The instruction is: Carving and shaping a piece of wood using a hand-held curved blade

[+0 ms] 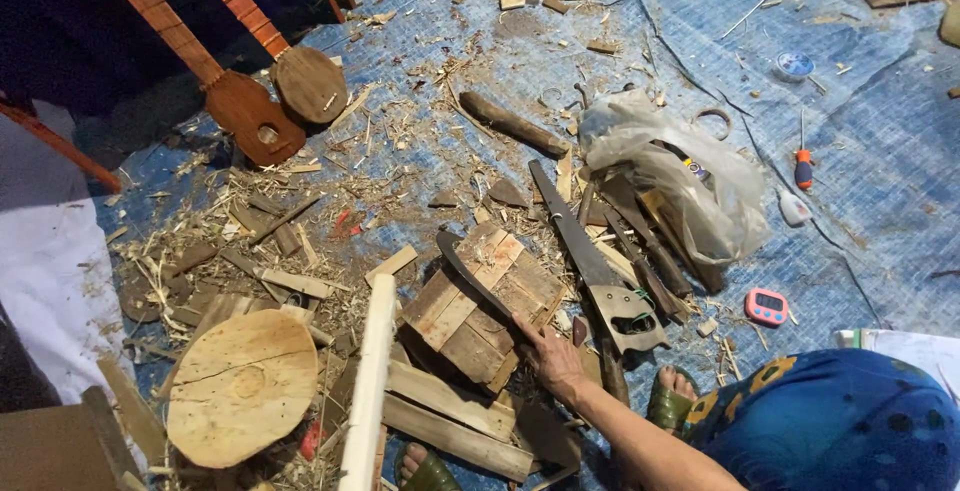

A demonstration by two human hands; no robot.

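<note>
1. Seated on the floor, we reach our right hand [553, 356] out to the handle of a curved dark blade [478, 281]; the fingers are wrapped tight about the grip, so the tool lies flat and controlled rather than loose.
2. The blade rests across a block of nailed wooden slats [480, 301], which appears to serve as a chopping base, raised off the blue tarp [880, 151].
3. Our left hand is out of view, so we cannot tell how its fingers stand.
4. A handsaw [590, 261] lies just beside the block, handle toward us, within easy reach.
5. A round wooden slab [240, 386] and a pale wooden strip [368, 391] sit near our sandalled feet, amid shavings and offcuts.
6. Two unfinished stringed instruments [260, 101] lie well apart at the upper left, kept clear of the cutting litter.
7. A plastic bag [670, 166] holds further tools.
</note>
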